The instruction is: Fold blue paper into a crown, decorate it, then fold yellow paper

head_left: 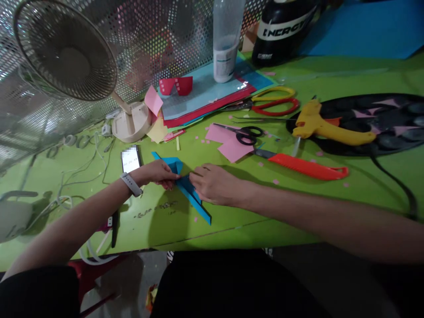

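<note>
A piece of folded blue paper [190, 193] lies slantwise between my hands above the green table [238, 221]. My left hand [160, 173], with a grey watch band [131, 184] at its wrist, pinches the upper part of the paper. On the other side, my right hand [215, 183] has its fingers bent down onto the paper's middle; its fingertips are partly hidden. One long blue strip of the fold sticks out towards the table's front edge. Just behind the left wrist rests a lit phone [130, 159].
Pink paper squares [233, 148] lie under black-handled scissors [247, 132]. To the right are an orange-handled cutter [304, 165], a yellow glue gun [331, 126] and a black tray [380, 112]. Behind stand a bottle [227, 48], a fan [69, 53] and red-and-yellow scissors [274, 101]. Cables [79, 172] run at left.
</note>
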`<action>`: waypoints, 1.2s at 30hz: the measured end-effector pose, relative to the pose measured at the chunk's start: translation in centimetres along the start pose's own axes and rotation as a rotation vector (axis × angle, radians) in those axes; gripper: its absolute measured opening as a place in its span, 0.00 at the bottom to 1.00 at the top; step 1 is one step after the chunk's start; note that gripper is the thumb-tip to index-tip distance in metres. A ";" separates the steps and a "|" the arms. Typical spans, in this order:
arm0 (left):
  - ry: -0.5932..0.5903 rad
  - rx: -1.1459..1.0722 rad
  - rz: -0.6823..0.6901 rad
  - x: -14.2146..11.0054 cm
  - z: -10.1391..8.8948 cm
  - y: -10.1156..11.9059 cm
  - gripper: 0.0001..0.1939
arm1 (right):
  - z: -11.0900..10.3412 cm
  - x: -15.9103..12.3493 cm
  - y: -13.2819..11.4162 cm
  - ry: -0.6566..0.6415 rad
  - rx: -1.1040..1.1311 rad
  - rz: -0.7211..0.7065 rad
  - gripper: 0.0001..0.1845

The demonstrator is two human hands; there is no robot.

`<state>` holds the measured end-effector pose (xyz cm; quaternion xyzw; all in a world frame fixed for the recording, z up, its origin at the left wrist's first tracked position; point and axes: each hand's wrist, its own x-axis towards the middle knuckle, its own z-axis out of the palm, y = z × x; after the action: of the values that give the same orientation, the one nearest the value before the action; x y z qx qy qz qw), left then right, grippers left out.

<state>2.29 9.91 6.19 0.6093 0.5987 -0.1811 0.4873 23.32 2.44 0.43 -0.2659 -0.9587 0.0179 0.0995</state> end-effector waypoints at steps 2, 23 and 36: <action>0.002 -0.007 0.004 0.0 -0.1 -0.4 0.20 | 0.1 0.0 0.0 0.008 -0.001 0.006 0.12; -0.023 -0.114 0.062 -0.3 -0.1 -2.1 0.19 | 0.1 -0.2 0.3 0.034 -0.002 0.000 0.12; 0.216 -0.147 0.003 -0.1 2.0 -1.3 0.29 | 0.4 0.0 0.8 0.069 0.006 -0.003 0.17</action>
<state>1.83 8.02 4.85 0.5889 0.6584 -0.0690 0.4637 23.63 3.09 0.02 -0.2645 -0.9551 0.0113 0.1334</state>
